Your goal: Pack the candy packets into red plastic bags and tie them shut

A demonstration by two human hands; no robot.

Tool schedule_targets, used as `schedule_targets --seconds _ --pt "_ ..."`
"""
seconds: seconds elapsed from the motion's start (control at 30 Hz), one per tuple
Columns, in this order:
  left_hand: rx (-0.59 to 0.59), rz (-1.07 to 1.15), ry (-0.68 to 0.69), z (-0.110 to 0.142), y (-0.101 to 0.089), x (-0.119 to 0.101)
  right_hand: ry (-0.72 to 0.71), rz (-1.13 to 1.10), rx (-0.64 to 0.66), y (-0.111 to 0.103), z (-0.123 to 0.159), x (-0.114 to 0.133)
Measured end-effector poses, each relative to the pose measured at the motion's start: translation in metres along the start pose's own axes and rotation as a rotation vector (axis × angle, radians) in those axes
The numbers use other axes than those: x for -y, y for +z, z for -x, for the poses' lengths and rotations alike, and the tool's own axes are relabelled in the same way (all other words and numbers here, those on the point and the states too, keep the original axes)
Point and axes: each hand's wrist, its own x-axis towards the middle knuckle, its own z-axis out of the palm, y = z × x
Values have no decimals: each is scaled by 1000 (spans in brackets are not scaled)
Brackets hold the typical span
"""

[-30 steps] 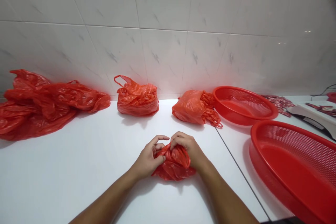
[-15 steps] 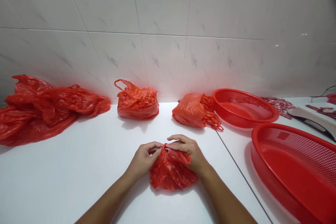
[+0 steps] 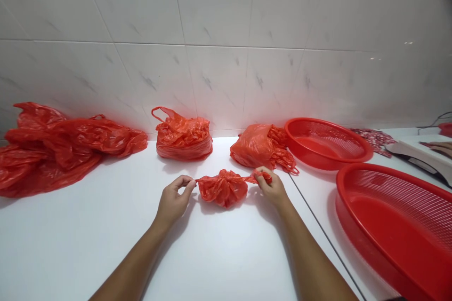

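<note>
A small red plastic bag (image 3: 223,191) is bunched up over the white tabletop, stretched between my two hands. My left hand (image 3: 174,201) pinches one thin twisted end of it between thumb and forefinger. On the other side my right hand (image 3: 272,189) is closed around the opposite end, and a crumpled bit of plastic sticks out of the fist. Both ends are drawn taut sideways. What the bag contains, if anything, is hidden.
Along the tiled wall lie a heap of red bags (image 3: 60,146), a filled red bag with a loop handle (image 3: 184,137) and another bundled red bag (image 3: 254,145). Two red baskets (image 3: 326,162) (image 3: 353,225) stand at right. Beyond are a white scale (image 3: 423,157) and a patterned cloth (image 3: 377,140).
My hands have moved apart and farther forward, pulling the bag's two ends out sideways. The bag has moved toward the wall and is bunched more tightly.
</note>
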Motion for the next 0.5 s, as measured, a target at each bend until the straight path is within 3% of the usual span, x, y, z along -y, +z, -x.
schedule_targets --seconds 0.1,0.2,0.3,0.4,0.5 --pt "39 135 75 9 11 -6 148 -219 94 13 4 3" --pt "117 144 169 24 22 -15 161 -338 180 29 10 11" --pt "225 60 297 35 30 -20 116 -332 244 42 16 15" --pt "257 -100 422 36 34 -18 163 -314 318 49 20 12" --pt "279 -263 447 33 35 -13 227 -334 399 56 26 11"
